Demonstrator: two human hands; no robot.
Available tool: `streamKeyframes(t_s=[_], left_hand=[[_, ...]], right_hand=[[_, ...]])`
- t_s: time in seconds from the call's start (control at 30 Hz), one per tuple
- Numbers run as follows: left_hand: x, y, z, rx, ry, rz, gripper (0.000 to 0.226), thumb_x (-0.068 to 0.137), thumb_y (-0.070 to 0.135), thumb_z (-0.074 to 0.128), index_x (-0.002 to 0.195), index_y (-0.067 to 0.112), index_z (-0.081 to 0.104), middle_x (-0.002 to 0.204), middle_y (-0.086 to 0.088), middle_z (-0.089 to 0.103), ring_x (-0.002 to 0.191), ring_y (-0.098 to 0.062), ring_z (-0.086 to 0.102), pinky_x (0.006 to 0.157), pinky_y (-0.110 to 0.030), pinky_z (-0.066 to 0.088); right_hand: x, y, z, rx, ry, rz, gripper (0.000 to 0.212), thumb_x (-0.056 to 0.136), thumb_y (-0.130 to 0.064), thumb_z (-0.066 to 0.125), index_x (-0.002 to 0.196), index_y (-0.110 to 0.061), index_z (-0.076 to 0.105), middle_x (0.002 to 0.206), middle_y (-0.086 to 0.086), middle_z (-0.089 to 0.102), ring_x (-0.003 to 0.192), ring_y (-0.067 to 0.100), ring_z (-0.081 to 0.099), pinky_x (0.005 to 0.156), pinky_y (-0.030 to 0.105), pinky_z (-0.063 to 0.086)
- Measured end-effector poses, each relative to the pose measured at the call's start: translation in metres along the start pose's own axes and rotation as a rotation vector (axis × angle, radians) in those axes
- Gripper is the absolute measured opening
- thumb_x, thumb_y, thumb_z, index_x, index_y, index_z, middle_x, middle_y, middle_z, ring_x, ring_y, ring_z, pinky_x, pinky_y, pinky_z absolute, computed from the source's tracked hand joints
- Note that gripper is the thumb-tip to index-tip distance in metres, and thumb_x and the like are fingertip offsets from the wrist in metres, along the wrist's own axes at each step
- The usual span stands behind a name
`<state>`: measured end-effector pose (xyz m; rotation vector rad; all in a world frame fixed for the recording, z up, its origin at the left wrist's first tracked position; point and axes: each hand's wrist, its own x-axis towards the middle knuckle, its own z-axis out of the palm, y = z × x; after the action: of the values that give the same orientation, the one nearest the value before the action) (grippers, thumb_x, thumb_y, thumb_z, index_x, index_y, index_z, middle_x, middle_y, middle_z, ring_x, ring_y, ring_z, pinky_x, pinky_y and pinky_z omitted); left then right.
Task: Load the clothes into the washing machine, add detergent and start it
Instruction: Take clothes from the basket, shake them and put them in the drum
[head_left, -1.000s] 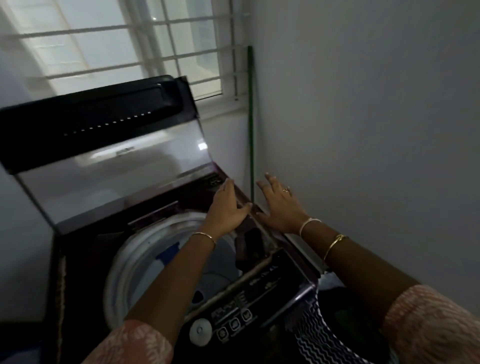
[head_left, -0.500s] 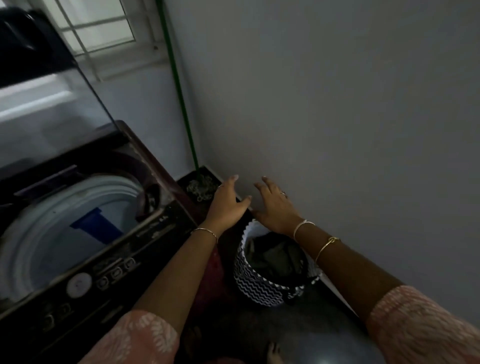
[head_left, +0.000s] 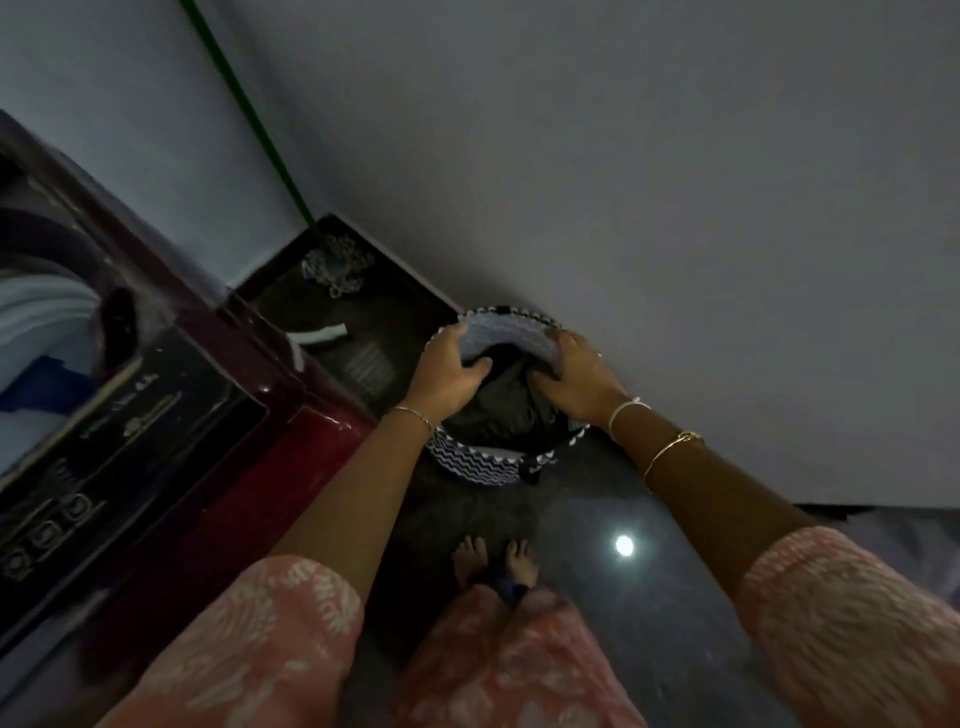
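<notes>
Standing, feet (head_left: 493, 561) bare on the dark floor (head_left: 649, 623), both arms stretched down and forward.

Basket (head_left: 483, 462): round and soft-walled with a zigzag print. It sits on the floor just beyond my feet, and its near rim is below both wrists.

Left hand (head_left: 449, 371): on the left rim, fingers bent over the pale lining, thumb pointing inward at the load.
Right hand (head_left: 576, 382): on the right rim, fingers bent the same way, thumb tip on dark cloth.
I cannot tell whether either hand has closed on anything. The light is poor and the fingertips are hidden.

Clothes (head_left: 506, 402): a dark crumpled heap between my two hands, filling the basket below the rim. I can't count the pieces.

Handling judgement: limp cloth, light, not fragile, no slip risk. It will sag and trail if taken by one corner. Best hold is to dig both hands down the sides of the heap and bunch it from beneath, or lift the basket by its rim, though the soft wall may fold.

Washer (head_left: 270, 415): maroon, left of my left hand. Its open drum (head_left: 47, 312) is further left and higher.

Beyond my hands is the wall (head_left: 675, 208). A mop (head_left: 335, 265) stands in the corner, beyond and left of them.
</notes>
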<state>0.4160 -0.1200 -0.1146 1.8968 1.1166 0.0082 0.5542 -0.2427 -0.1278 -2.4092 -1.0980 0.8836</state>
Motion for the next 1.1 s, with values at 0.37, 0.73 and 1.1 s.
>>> streamKeyframes(t_s=[0.37, 0.73, 1.1], left_hand=[[0.084, -0.098, 0.083, -0.024, -0.124, -0.214, 0.040, 0.090, 0.021, 0.063, 0.128, 0.010, 0.055, 0.126, -0.014, 0.060, 0.111, -0.025, 0.059, 0.081, -0.021, 0.042], [0.175, -0.182, 0.165, 0.150, -0.271, -0.161, 0.041, 0.092, 0.022, 0.061, 0.132, 0.014, 0.055, 0.157, -0.008, 0.025, 0.146, -0.019, 0.020, 0.107, -0.016, 0.017], [0.214, -0.221, 0.218, 0.218, -0.474, -0.182, 0.026, 0.093, 0.020, 0.060, 0.114, 0.007, 0.068, 0.159, -0.012, 0.019, 0.149, -0.021, 0.001, 0.115, -0.023, 0.016]], right_hand=[[0.092, 0.115, 0.114, 0.116, -0.092, 0.319, 0.077, 0.072, -0.045, 0.051, 0.140, -0.010, 0.038, 0.139, 0.018, 0.048, 0.128, 0.037, 0.046, 0.106, 0.049, 0.039], [0.169, 0.137, 0.195, -0.174, -0.405, 0.210, 0.040, 0.097, -0.023, 0.043, 0.136, -0.020, 0.052, 0.148, 0.019, 0.037, 0.141, 0.037, 0.025, 0.116, 0.041, 0.024], [0.189, 0.169, 0.255, -0.135, -0.506, 0.242, 0.033, 0.094, -0.009, 0.050, 0.125, 0.002, 0.051, 0.139, 0.023, 0.042, 0.128, 0.035, 0.045, 0.103, 0.038, 0.040]])
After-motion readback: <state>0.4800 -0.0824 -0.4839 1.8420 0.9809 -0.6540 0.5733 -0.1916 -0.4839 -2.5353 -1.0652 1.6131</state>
